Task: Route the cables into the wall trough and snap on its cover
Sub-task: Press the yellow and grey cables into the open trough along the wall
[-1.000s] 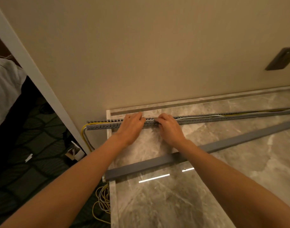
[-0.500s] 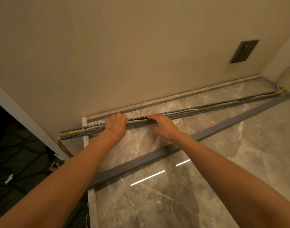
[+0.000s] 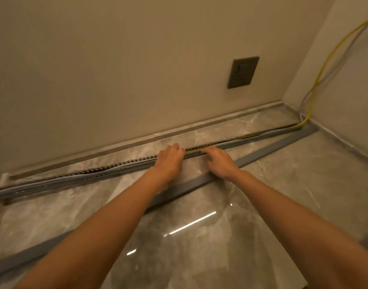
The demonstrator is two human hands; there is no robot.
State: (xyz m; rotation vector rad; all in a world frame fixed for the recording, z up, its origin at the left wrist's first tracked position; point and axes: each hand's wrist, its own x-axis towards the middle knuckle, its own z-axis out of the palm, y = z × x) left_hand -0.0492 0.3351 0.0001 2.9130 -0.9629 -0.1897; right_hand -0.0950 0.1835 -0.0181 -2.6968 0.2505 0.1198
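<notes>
A beige wall meets a polished marble floor, seen from above by a person kneeling or leaning forward. A dark socket plate sits low on the wall to the right.

A long grey slotted trough lies on the floor close to the wall's base and roughly parallel to it. Its long axis runs from the lower left edge of the view up toward the right-hand corner of the room. The open side faces up.

Its flat grey cover lies apart on the floor, nearer the person, slanting toward the trough so the two nearly meet at the far right end.

A yellow cable and a pale cable drop down the side wall in the corner and enter the trough.

The left hand and right hand rest close together on the trough's middle. The fingers curl over its edge, pressing down; whether they pinch a cable cannot be told.

Progress looks partial: cables appear seated left of the hands, while to the right they seem to ride at the rim. The cover is not yet on.
</notes>
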